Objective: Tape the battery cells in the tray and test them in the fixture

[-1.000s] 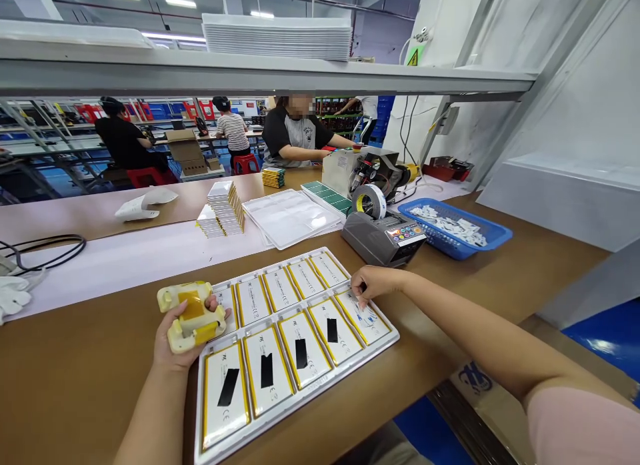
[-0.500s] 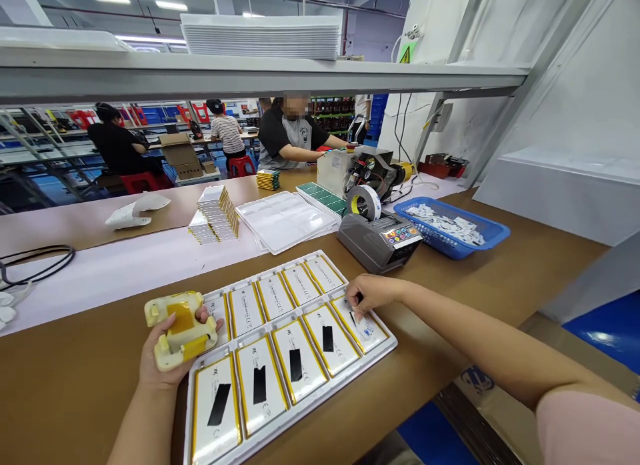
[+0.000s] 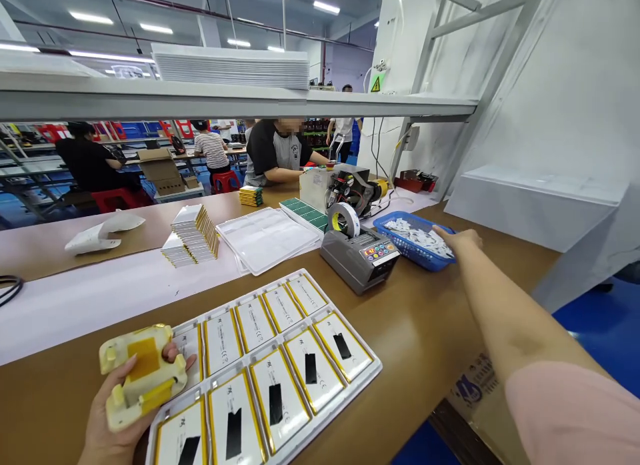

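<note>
Cream-coloured notched fixture [image 3: 150, 385], faced with amber tape [image 3: 143, 357], at the left end of the white tray [image 3: 350, 391], fingers of the left hand [image 3: 100, 418] wrapped around it; beyond and right of the tray, the right hand [image 3: 460, 241] at the blue basket [image 3: 407, 250], its fingers' spread impossible to tell

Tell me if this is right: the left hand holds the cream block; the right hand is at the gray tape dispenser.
Wrong about the right hand: the head view shows it at the blue basket. The left hand does hold the cream block.
</note>
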Demonstrator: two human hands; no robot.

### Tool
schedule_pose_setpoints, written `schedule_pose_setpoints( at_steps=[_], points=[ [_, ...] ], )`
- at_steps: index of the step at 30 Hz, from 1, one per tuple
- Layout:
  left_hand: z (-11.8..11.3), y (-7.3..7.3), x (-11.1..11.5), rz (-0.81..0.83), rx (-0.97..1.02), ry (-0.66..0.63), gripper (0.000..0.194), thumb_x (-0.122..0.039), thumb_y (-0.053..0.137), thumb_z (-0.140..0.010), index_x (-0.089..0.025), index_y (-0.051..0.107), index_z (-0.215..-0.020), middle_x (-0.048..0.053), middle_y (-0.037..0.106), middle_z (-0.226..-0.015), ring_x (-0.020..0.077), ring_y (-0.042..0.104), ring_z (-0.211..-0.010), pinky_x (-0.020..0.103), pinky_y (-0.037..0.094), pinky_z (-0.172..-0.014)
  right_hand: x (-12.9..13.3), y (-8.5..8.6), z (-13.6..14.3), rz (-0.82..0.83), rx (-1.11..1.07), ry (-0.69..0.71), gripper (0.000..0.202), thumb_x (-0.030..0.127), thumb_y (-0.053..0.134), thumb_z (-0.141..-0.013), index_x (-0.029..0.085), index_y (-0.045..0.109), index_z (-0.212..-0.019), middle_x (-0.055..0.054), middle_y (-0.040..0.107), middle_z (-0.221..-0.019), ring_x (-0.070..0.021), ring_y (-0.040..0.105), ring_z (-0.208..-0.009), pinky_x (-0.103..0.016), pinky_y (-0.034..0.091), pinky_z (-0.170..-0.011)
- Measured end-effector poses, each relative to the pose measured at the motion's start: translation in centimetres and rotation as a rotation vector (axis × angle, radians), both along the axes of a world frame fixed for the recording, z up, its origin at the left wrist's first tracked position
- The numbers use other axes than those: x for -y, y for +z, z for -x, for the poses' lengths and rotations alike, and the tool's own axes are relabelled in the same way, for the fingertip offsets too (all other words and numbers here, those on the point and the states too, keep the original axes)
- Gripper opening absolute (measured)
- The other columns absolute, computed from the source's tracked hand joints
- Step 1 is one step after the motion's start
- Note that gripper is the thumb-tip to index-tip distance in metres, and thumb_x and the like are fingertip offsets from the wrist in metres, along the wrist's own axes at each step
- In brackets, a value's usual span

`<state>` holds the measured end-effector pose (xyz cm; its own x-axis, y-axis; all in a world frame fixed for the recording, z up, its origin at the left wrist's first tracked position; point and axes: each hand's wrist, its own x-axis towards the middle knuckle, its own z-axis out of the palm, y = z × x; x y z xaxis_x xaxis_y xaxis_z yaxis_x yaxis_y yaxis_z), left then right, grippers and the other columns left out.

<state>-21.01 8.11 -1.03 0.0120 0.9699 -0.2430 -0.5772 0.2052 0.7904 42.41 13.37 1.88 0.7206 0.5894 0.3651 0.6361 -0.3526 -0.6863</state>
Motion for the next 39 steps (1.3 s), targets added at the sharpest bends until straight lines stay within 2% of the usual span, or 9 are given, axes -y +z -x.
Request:
schedule_pose_setpoints(
  at_steps=[2,4,7,10,15,22,28,33,39],
  points=[
    [0.0,0.1,0.1,0.010,-0.001,0.005,0.035,-0.015,0.048,-0.064,-0.025,0.057,-0.097,0.005,0.062,-0.075,0.0268,0.061,-0.074,0.051,0.050,-0.076,0.0,0.1,1.6,-0.059,-0.071,-0.188,0.039,0.057,0.049,-0.068,0.018,0.043,-0.073,-0.018,0.049,-0.078,-0.0272,0.044,-0.076,-0.039,0.030,-0.061],
    [0.0,0.0,0.1,0.023,0.015,0.006,0.034,-0.015,0.049,-0.065,-0.022,0.057,-0.097,0.006,0.061,-0.075,0.0254,0.061,-0.074,0.052,0.047,-0.079,0.5,0.3,4.9,-0.157,-0.056,-0.128,0.040,0.057,0.035,-0.076,0.017,0.044,-0.080,-0.016,0.050,-0.085,-0.0250,0.045,-0.079,-0.037,0.032,-0.064],
    [0.1,-0.3,0.1,0.037,0.079,0.022,0.034,-0.017,0.050,-0.065,-0.021,0.056,-0.098,0.007,0.061,-0.076,0.0250,0.060,-0.075,0.053,0.045,-0.081,2.5,-0.2,11.7,-0.103,0.069,0.351,0.035,0.050,0.033,-0.081,0.019,0.049,-0.074,-0.005,0.055,-0.076,-0.0175,0.049,-0.072,-0.028,0.035,-0.064],
    [0.2,-0.4,0.2,0.051,0.113,0.058,0.035,-0.015,0.049,-0.066,-0.018,0.055,-0.100,0.009,0.062,-0.083,0.0250,0.060,-0.079,0.052,0.044,-0.081,5.6,-1.6,18.0,0.307,0.400,0.942,0.024,0.037,0.043,-0.080,0.020,0.054,-0.069,-0.003,0.060,-0.073,-0.0156,0.051,-0.068,-0.024,0.033,-0.059],
    [-0.8,0.2,1.0,-0.054,0.093,0.038,0.033,-0.013,0.045,-0.071,-0.015,0.054,-0.103,0.013,0.062,-0.093,0.0247,0.060,-0.084,0.046,0.049,-0.074,8.5,-3.0,22.8,0.524,0.841,0.917,0.014,0.026,0.047,-0.079,0.018,0.056,-0.072,-0.005,0.062,-0.071,-0.0181,0.056,-0.067,-0.024,0.031,-0.054],
    [-2.7,-0.5,1.5,-0.030,0.188,-0.084,0.033,-0.020,0.044,-0.075,-0.011,0.052,-0.105,0.015,0.061,-0.093,0.0258,0.060,-0.083,0.048,0.049,-0.071,8.5,-4.1,25.1,0.624,1.007,0.929,0.019,0.011,0.040,-0.077,0.014,0.059,-0.076,-0.010,0.064,-0.073,-0.0214,0.059,-0.069,-0.027,0.035,-0.056],
    [-3.3,-1.1,1.7,0.055,0.207,-0.126,0.035,-0.026,0.050,-0.075,-0.012,0.051,-0.107,0.013,0.060,-0.091,0.0224,0.060,-0.079,0.045,0.049,-0.070,7.9,-4.4,24.9,0.800,0.617,0.826,0.039,0.038,0.030,-0.085,0.016,0.062,-0.077,-0.011,0.065,-0.081,-0.0221,0.059,-0.075,-0.027,0.037,-0.059],
    [-3.2,-1.3,1.9,0.071,0.218,-0.089,0.038,-0.033,0.052,-0.075,-0.012,0.051,-0.107,0.012,0.061,-0.089,0.0229,0.060,-0.079,0.047,0.048,-0.070,8.0,-4.5,24.7,0.801,0.122,1.016,0.031,0.035,0.037,-0.081,0.014,0.058,-0.073,-0.007,0.061,-0.073,-0.0147,0.052,-0.065,-0.024,0.036,-0.056],
    [-3.1,-1.9,2.2,0.115,0.307,-0.102,0.042,-0.041,0.050,-0.075,-0.012,0.053,-0.104,0.011,0.062,-0.090,0.0215,0.061,-0.077,0.044,0.047,-0.074,6.1,-1.3,29.1,0.599,-0.335,1.160,0.026,0.039,0.047,-0.070,0.017,0.040,-0.059,0.005,0.035,-0.051,-0.0068,0.031,-0.046,-0.021,0.026,-0.044]
  ],
)
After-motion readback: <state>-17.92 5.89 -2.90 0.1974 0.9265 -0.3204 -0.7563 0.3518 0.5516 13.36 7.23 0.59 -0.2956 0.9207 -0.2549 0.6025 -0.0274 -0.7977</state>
